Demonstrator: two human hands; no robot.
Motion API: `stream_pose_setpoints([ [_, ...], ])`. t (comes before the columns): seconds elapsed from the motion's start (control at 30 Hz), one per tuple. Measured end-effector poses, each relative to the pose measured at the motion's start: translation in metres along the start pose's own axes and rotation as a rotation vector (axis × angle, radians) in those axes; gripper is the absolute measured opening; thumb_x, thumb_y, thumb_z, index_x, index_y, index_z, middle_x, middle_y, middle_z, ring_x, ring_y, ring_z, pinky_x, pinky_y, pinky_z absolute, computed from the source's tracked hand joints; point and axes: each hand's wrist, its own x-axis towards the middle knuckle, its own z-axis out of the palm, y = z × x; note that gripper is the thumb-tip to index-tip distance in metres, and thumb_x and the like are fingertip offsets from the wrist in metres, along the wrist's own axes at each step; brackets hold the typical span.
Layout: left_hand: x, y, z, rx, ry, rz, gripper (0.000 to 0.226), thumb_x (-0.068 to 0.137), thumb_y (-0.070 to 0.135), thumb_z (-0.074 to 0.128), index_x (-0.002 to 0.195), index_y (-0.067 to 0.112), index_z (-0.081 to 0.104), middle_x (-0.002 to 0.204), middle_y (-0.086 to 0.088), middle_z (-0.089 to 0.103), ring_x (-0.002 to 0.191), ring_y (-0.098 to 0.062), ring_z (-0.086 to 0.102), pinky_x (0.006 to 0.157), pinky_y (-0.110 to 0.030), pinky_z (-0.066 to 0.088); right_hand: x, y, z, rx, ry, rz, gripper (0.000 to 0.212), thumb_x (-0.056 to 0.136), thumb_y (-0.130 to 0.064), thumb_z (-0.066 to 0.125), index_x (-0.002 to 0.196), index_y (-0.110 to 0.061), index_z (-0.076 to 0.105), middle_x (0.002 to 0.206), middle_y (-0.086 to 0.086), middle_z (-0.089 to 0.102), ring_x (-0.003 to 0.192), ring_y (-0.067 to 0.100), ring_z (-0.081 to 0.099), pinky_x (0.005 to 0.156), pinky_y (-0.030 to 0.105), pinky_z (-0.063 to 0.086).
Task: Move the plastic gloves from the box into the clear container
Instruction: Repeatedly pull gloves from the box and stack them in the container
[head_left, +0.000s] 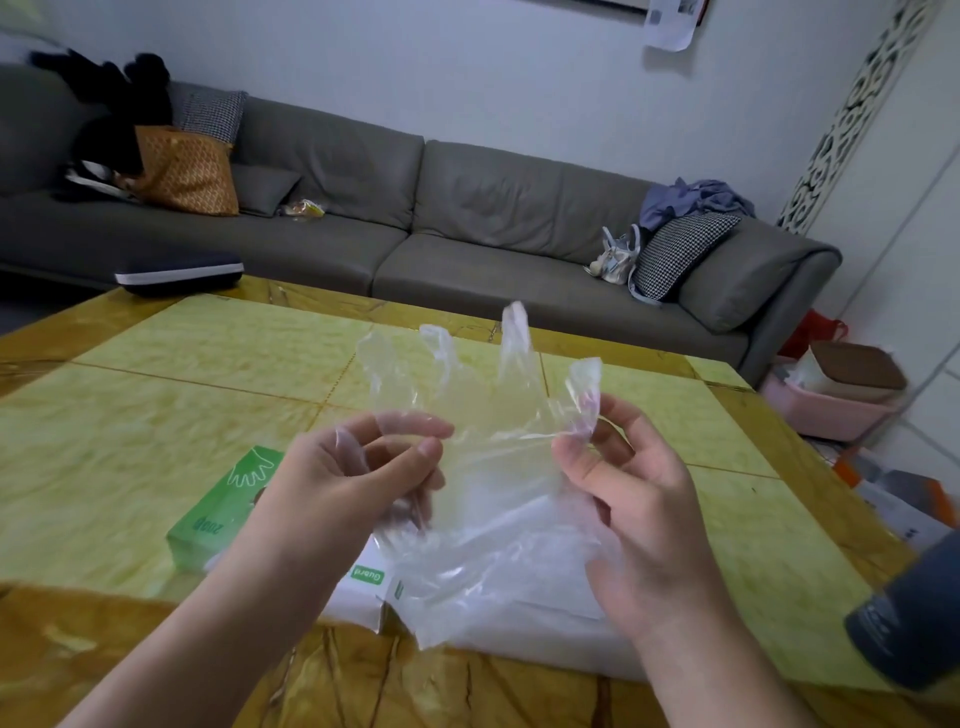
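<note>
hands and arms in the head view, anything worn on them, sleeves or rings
Both forearms are bare up to the frame edge, with no sleeves in view. The left hand and right hand show no rings, watch or bracelet. Short, unpainted nails.

We are in a home living room. A long grey sofa (467, 208) runs along a plain white wall, strewn with checked cushions (680, 249), an orange patterned bag (187, 171) and crumpled blue clothes (691, 200). We sit at a yellow-green marble-patterned tabletop (208, 374). A pink basket (826, 410) of household clutter stands on the floor by a carved white screen (852, 114).
</note>
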Motion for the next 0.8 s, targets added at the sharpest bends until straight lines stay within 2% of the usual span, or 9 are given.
stream_pose_setpoints([
  [0.1,0.000,-0.001,0.001,0.033,-0.010,0.017,0.013,0.091,0.009,0.070,0.096,0.015,0.080,0.078,-0.022,0.070,0.061,-0.028,0.062,0.059,-0.032,0.056,0.000,-0.005,-0.001,0.095,0.032,-0.001,0.050,0.072,0.001,0.073,0.121,-0.009,0.066,0.081,-0.001,0.058,0.049,0.010,0.033,0.045,0.016,0.030],
  [0.23,0.001,-0.002,0.001,0.022,-0.014,0.022,0.013,0.091,0.006,0.069,0.097,0.011,0.079,0.078,-0.025,0.070,0.058,-0.028,0.061,0.057,-0.030,0.058,0.000,-0.007,-0.003,0.124,0.042,0.046,0.038,0.074,0.000,0.069,0.110,-0.010,0.069,0.074,-0.001,0.056,0.045,0.010,0.032,0.042,0.020,0.026],
  [0.37,0.001,-0.002,0.001,0.030,-0.011,0.039,0.015,0.091,0.005,0.070,0.097,0.013,0.080,0.077,-0.023,0.070,0.057,-0.027,0.061,0.055,-0.028,0.057,0.001,-0.007,-0.003,0.084,0.087,0.067,0.006,0.086,-0.006,0.070,0.089,-0.011,0.073,0.068,0.006,0.053,0.046,0.012,0.035,0.041,0.023,0.027],
  [0.47,0.002,-0.003,0.001,0.036,-0.010,0.038,0.015,0.091,0.005,0.070,0.096,0.015,0.080,0.077,-0.023,0.070,0.058,-0.027,0.061,0.055,-0.029,0.057,0.003,-0.006,-0.008,0.026,0.148,0.029,0.013,0.098,-0.012,0.065,0.086,-0.012,0.069,0.074,0.007,0.057,0.049,0.015,0.041,0.042,0.024,0.030],
  [0.57,0.001,-0.004,0.002,0.033,0.047,0.071,0.016,0.091,0.008,0.070,0.098,0.018,0.080,0.079,-0.022,0.070,0.059,-0.029,0.062,0.056,-0.031,0.058,0.004,-0.004,-0.008,-0.007,0.081,0.034,0.026,0.098,-0.034,0.064,0.098,-0.008,0.068,0.086,0.011,0.068,0.072,0.024,0.062,0.065,0.034,0.050],
  [0.63,0.000,-0.004,0.005,0.008,0.122,0.113,0.017,0.092,0.009,0.070,0.099,0.020,0.080,0.083,-0.021,0.071,0.059,-0.030,0.063,0.058,-0.035,0.059,0.003,-0.005,-0.008,-0.101,-0.073,0.105,0.043,0.093,-0.046,0.069,0.105,-0.005,0.070,0.100,0.018,0.076,0.093,0.031,0.071,0.085,0.043,0.052],
  [0.67,-0.001,-0.003,0.007,-0.019,0.158,0.130,0.017,0.092,0.009,0.069,0.101,0.019,0.079,0.084,-0.021,0.071,0.060,-0.030,0.064,0.059,-0.035,0.060,0.001,-0.005,-0.008,-0.187,-0.156,0.141,0.046,0.090,-0.046,0.071,0.106,-0.002,0.072,0.104,0.021,0.076,0.097,0.032,0.072,0.090,0.045,0.052],
  [0.73,-0.004,-0.002,0.012,-0.061,0.207,0.143,0.017,0.094,0.008,0.068,0.104,0.017,0.077,0.084,-0.018,0.073,0.062,-0.030,0.068,0.058,-0.029,0.060,-0.003,-0.008,-0.007,-0.263,-0.218,0.166,0.031,0.091,-0.028,0.078,0.097,0.001,0.074,0.100,0.024,0.076,0.091,0.034,0.073,0.089,0.047,0.054],
  [0.8,-0.007,-0.001,0.016,-0.037,0.207,0.134,0.017,0.093,0.008,0.068,0.106,0.016,0.076,0.085,-0.015,0.075,0.066,-0.030,0.072,0.057,-0.023,0.058,-0.002,-0.012,-0.009,-0.173,-0.112,0.153,0.009,0.093,-0.009,0.074,0.092,0.000,0.071,0.089,0.022,0.074,0.081,0.033,0.074,0.080,0.045,0.058],
])
